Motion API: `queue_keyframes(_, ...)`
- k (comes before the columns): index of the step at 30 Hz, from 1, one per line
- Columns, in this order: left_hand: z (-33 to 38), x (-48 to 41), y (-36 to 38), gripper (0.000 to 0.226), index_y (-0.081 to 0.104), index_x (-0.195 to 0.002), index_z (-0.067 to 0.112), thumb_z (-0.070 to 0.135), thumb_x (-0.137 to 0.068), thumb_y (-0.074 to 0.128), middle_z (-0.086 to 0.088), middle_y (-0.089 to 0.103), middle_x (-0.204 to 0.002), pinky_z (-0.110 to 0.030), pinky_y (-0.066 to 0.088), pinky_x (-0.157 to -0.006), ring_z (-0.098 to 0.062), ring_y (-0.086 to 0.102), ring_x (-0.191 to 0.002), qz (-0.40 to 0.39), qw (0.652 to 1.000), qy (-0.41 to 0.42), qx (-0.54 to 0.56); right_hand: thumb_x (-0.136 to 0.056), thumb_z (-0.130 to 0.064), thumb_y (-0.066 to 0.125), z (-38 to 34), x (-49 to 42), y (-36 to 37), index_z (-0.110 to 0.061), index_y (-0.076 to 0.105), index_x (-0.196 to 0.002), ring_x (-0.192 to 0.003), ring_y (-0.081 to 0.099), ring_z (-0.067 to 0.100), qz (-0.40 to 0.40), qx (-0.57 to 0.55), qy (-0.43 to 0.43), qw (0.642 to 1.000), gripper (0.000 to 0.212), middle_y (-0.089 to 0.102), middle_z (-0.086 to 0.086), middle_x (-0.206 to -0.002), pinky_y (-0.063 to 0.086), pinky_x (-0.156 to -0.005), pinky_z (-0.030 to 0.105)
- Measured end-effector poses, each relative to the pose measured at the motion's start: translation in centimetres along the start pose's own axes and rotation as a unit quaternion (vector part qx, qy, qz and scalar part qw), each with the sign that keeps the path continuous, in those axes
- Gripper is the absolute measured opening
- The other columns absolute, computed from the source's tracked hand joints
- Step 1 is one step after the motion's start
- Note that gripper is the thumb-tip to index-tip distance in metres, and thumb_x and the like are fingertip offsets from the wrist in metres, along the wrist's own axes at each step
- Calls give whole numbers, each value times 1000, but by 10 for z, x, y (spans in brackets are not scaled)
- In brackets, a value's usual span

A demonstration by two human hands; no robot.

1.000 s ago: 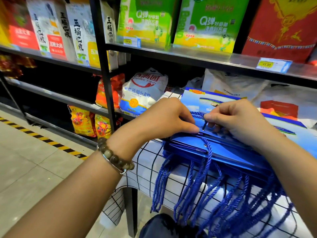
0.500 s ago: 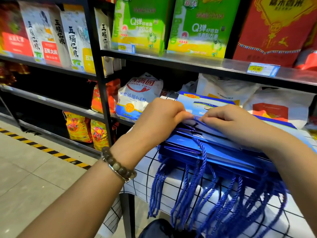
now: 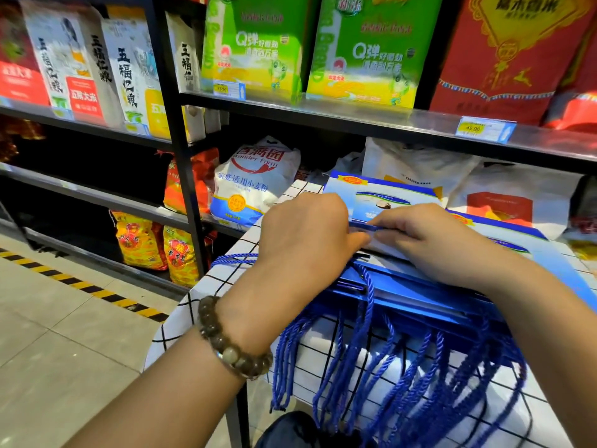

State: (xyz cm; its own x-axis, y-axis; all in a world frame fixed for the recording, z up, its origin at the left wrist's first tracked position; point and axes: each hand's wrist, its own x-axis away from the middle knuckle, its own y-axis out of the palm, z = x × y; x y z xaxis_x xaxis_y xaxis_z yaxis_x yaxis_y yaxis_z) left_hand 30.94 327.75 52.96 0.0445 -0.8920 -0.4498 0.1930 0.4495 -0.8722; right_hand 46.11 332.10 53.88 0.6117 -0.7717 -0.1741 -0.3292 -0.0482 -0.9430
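The rim of the top blue paper bag (image 3: pixel 384 195) – flat on a stack (image 3: pixel 420 295) – is pinched by left hand (image 3: pixel 303 234) and right hand (image 3: pixel 429 240), fingertips nearly meeting.

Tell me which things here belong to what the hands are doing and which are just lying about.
In hand: left hand, right hand, bags, cords.
Lying about: flour sack, green boxes, red sack, price tag, checked cloth.

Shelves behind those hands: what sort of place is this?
Most likely a grocery shop: shelves stocked with rice bags and a flour bag, with price tags on their edges. The left hand and right hand pinch blue paper bags on a table.
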Motion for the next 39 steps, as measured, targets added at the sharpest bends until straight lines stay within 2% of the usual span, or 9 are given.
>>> queue_keyframes(3,8,2,2,26,63,-92,20,43,-88,52,-7,63,-92,-31,16,-47,-25,43,-75,19,999,21,-40,-94,-19,50,-2,0,5,-23,55,-72,-67,45,16,13,4,1,1000,23,53,-5,-68,37,-63,31)
queue_keyframes(6,9,4,7,17,59,-92,20,31,-93,46,-7,62,-99,-30,22,-60,-28,52,-89,31,997,62,-45,-94,-19,50,-3,0,8,-17,63,-81,-75,51,22,29,0,1,1000,18,63,3,-80,44,-72,41)
queue_keyframes(11,-6,1,11,24,60,-93,14,32,-93,44,-6,62,-100,-33,37,-67,-29,55,-94,-37,994,96,23,-92,-24,49,-8,5,6,-34,38,-55,-63,40,14,16,-7,13,1000,41,43,-10,-59,38,-65,38)
queue_keyframes(18,-18,1,8,29,61,-93,12,33,-94,40,-4,61,-96,-36,39,-75,-27,54,-92,-50,979,190,55,-94,-25,45,-12,11,5,-29,35,-64,-74,40,21,20,66,11,998,33,38,-10,-62,44,-70,41)
queue_keyframes(21,-24,4,8,41,64,-89,8,38,-86,35,-5,61,-85,-36,39,-72,-24,54,-83,-56,965,201,155,-94,-26,44,-11,14,5,-28,49,-75,-83,49,26,22,76,16,997,20,51,-5,-74,44,-73,40)
queue_keyframes(24,-24,6,9,34,65,-80,13,41,-86,46,0,61,-75,-33,40,-69,-19,55,-75,-57,965,179,184,-94,-29,43,-11,15,6,-24,61,-96,-94,53,28,16,98,14,995,19,64,3,-95,46,-77,41)
queue_keyframes(29,-19,-2,0,19,60,-73,16,34,-76,67,6,62,-62,-17,41,-55,-3,53,-55,-109,926,45,359,-92,-31,50,-10,22,9,-22,66,-92,-79,50,17,63,59,27,996,18,68,-1,-90,39,-65,33)
queue_keyframes(35,-3,-21,5,11,59,-75,31,37,-84,58,8,56,-81,-28,42,-72,-15,56,-84,-121,981,43,145,-84,-29,63,-11,29,12,-21,71,-83,-77,57,15,117,-5,48,992,12,71,-2,-83,45,-72,32)
queue_keyframes(39,4,-27,7,12,63,-74,29,37,-73,72,10,55,-69,-27,41,-66,-13,54,-72,-166,962,21,217,-83,-30,63,-13,31,14,-23,70,-83,-81,60,20,121,-6,53,991,10,71,0,-83,48,-74,37)
